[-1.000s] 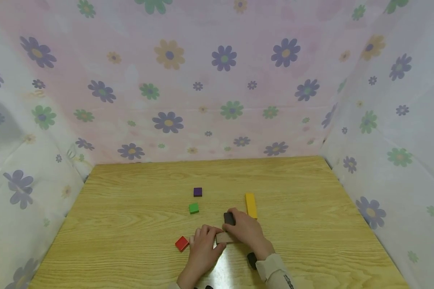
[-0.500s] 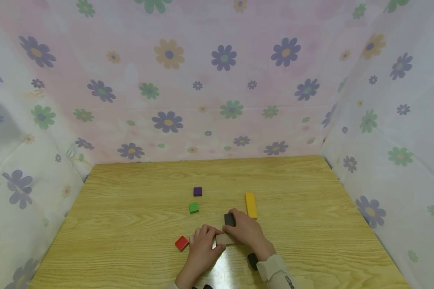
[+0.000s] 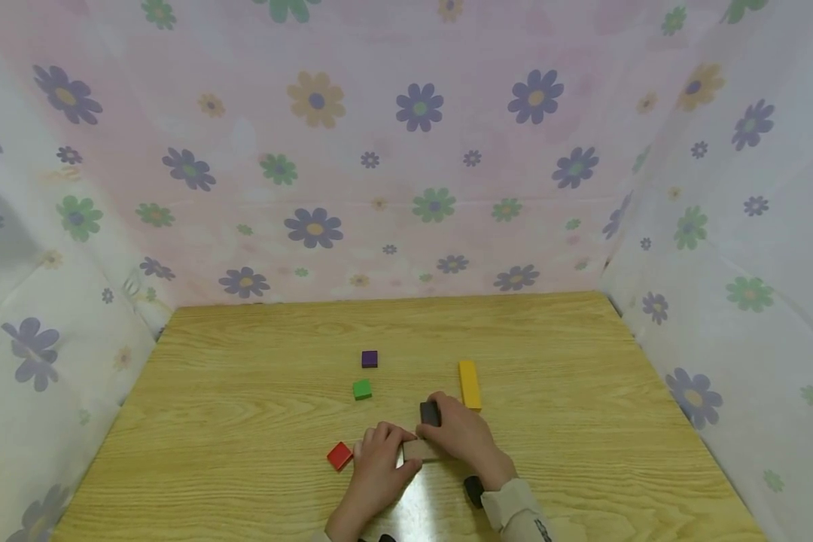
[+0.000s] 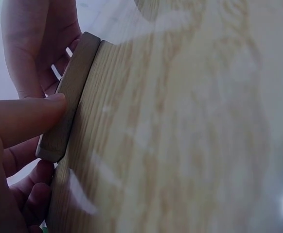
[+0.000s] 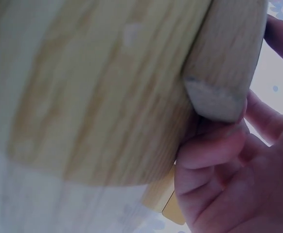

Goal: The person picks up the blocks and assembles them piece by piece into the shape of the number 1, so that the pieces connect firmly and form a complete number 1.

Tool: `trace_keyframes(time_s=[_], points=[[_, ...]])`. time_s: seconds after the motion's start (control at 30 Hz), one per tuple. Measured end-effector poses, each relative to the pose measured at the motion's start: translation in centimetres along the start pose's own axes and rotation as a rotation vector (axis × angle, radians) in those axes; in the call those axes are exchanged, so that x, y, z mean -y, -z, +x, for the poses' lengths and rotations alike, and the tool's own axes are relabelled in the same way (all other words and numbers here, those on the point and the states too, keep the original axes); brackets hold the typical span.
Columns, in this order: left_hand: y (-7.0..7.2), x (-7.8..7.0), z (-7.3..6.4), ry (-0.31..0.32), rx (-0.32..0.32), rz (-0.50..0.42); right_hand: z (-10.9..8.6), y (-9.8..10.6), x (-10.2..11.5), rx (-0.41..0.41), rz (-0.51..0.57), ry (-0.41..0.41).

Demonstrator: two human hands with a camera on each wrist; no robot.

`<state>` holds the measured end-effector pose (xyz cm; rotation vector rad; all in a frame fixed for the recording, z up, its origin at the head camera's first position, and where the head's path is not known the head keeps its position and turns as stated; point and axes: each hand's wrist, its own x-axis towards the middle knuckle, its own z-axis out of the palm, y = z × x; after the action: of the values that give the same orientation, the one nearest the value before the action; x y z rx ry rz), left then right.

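Note:
In the head view my left hand (image 3: 379, 470) holds the left end of a light brown wooden block (image 3: 418, 450) lying on the table. The left wrist view shows its thumb (image 4: 54, 104) on the near face of the block, with curled fingers at the end and behind. My right hand (image 3: 466, 435) pinches a black block (image 3: 430, 413) just behind the wooden one; whether the two blocks touch is hard to tell. In the right wrist view, curled fingers of the right hand (image 5: 238, 179) lie against the other end of the wooden block (image 5: 224, 58).
A red block (image 3: 340, 456) lies just left of my left hand. Farther back are a green block (image 3: 362, 390) and a purple block (image 3: 369, 359). Behind my right hand lies a long yellow block (image 3: 470, 385). Flowered cloth (image 3: 393, 181) hangs around the table (image 3: 257, 376).
The wooden and black blocks have shifted very slightly toward me. Both hands keep nearly the same place and hold; the other blocks lie where they were.

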<state>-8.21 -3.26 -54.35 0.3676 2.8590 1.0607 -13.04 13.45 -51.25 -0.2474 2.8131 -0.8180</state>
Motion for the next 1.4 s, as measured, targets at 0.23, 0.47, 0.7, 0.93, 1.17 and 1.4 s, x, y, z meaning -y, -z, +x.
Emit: trace_keyframes(time_s=[0.23,0.47,0.7,0.93,1.17,1.4], points=[[-0.2,0.1,-0.1,0.003,-0.007,-0.004,-0.1,-0.2,0.0,0.004,-0.005,-0.003],[-0.1,0.1,-0.3,0.002,0.0,-0.009,-0.2,-0.3,0.0,0.009,0.008,-0.006],[-0.1,0.0,-0.2,0.002,0.009,-0.005,-0.2,-0.4,-0.1,0.002,0.019,-0.011],[-0.1,0.0,-0.2,-0.001,0.016,-0.021,-0.2,0.0,-0.2,0.003,0.013,-0.005],[0.0,-0.2,-0.1,0.003,0.012,-0.012,-0.4,0.4,-0.4,-0.001,0.003,0.006],[0.0,-0.2,-0.1,-0.009,-0.011,0.008,-0.7,0.9,-1.0,-0.031,0.012,0.016]])
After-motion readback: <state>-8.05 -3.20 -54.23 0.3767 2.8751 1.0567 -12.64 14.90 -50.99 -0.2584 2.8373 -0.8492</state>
